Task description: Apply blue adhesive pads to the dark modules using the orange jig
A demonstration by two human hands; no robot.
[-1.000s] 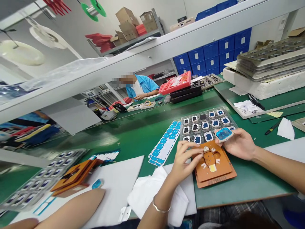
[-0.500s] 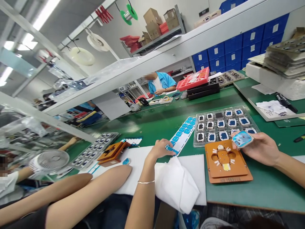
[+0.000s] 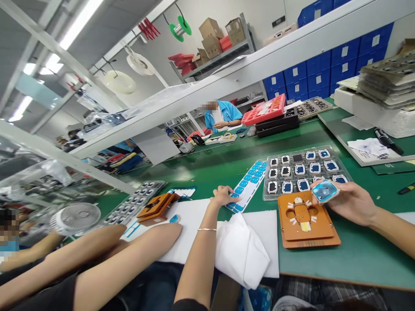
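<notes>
My left hand (image 3: 223,196), a band round its wrist, is at the near end of a white sheet of blue stickers (image 3: 248,183); its fingers are bent and pinched on the sheet's edge. My right hand (image 3: 353,202) is closed round a rounded-square watch case (image 3: 325,191), its glossy blue-filmed face tilted toward me. Just below and left of that case lies an orange fixture block (image 3: 308,220) with a shaped recess. Behind it stands a clear tray (image 3: 266,190) of similar cases. A crumpled white cloth (image 3: 241,250) lies near my left forearm on a white mat (image 3: 274,242).
At left, a co-worker's forearms (image 3: 129,268) reach over the mat beside another orange fixture (image 3: 157,207), a second tray (image 3: 139,196) and a small fan (image 3: 76,216). A red tray (image 3: 264,110) sits across the bench. A board with black markers (image 3: 389,140) lies at right.
My left hand has shifted slightly, and its fingers are lower against the sticker sheet. My right hand has turned the watch case a little and moved it slightly left.
</notes>
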